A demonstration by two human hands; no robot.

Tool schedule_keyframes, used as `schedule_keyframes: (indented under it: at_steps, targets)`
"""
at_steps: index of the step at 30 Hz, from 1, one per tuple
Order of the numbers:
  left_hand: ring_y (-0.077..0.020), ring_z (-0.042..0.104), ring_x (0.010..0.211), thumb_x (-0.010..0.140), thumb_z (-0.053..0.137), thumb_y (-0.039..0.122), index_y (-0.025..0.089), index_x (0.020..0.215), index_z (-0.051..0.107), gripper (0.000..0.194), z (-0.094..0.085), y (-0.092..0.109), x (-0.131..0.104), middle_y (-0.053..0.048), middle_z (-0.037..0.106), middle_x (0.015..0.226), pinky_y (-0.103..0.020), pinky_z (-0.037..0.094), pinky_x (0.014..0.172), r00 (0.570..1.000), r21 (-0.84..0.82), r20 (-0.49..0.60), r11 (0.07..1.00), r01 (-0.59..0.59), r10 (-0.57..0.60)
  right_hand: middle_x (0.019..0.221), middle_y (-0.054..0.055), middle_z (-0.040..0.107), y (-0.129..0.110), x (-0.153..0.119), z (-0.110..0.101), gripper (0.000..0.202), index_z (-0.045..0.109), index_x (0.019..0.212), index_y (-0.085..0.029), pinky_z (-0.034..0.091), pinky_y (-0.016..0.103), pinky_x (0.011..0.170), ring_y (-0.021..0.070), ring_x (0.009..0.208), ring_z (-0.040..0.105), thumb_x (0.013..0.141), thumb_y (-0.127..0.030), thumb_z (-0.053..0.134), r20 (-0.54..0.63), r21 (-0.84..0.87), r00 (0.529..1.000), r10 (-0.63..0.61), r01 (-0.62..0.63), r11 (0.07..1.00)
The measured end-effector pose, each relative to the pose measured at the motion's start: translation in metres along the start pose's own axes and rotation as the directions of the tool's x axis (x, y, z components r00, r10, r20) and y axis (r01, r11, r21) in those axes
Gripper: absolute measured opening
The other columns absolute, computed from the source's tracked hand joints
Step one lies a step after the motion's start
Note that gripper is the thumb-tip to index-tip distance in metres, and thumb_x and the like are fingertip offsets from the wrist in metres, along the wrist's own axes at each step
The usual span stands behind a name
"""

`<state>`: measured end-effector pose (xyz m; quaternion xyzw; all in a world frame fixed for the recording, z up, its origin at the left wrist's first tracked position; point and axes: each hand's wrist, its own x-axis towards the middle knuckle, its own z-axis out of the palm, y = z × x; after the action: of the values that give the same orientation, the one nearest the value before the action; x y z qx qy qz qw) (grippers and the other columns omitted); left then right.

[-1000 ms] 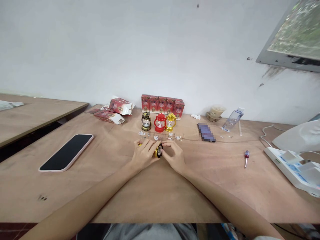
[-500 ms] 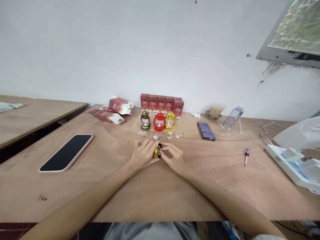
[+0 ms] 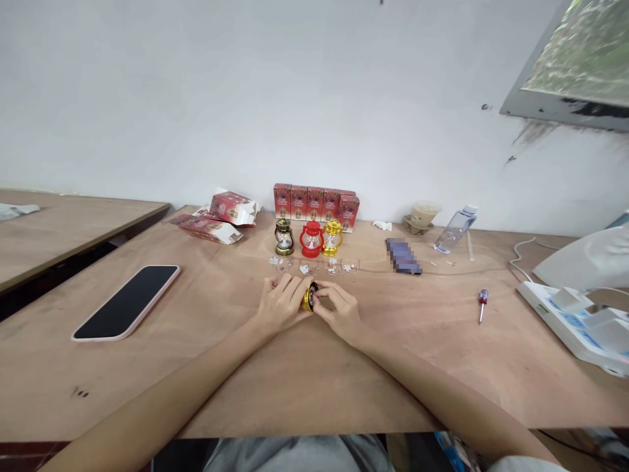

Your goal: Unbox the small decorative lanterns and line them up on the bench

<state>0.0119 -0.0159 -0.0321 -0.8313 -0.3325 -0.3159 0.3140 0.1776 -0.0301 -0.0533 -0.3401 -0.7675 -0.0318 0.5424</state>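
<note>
My left hand is wrapped round a gold lantern, which lies on its side with its dark round base facing right. The fingertips of my right hand are pinched at that base; whatever small part they may hold is hidden. Just beyond my hands, small white and metal pieces lie in groups on the table. Behind them stand a black-and-bronze lantern, a red lantern and another gold lantern, all upright.
Red boxes line the wall; opened boxes lie left of them. A phone is at left, another phone at right. Further right are a cup, bottle, screwdriver and power strip.
The view has shifted slightly, so the scene sits a little further left. Both hands keep nearly the same hold on the lantern, with its dark base turned slightly more into view.
</note>
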Motion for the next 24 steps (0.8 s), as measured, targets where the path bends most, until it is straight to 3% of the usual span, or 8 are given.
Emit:
schedule_keyframes:
  at_steps: [11,24]
  targets:
    - [-0.0198,0.052,0.075,0.089,0.041,0.043,0.013,0.107,0.060,0.040,0.0024,0.0002,-0.0023,-0.009,0.066,0.083,-0.033,0.022,0.064,0.999,-0.007,0.032,1.000,0.022,-0.022,0.095,0.008,0.070,0.0008,-0.0005,-0.0001,0.010,0.061,0.080,-0.021,0.055,0.029,0.078,0.0169,0.090,0.067,0.082,-0.016,0.052,0.001,0.005,1.000,0.024,-0.024,1.000]
    - [-0.0190,0.055,0.072,0.087,0.049,0.039,0.012,0.106,0.059,0.035,0.0018,-0.0013,-0.0021,-0.007,0.067,0.079,-0.035,0.021,0.063,1.000,0.030,-0.013,1.000,-0.005,0.006,0.096,0.006,0.068,0.0034,0.0053,-0.0017,0.007,0.062,0.078,-0.021,0.051,0.033,0.082,0.0180,0.092,0.063,0.084,-0.020,0.058,0.064,0.104,0.992,0.110,-0.117,0.988]
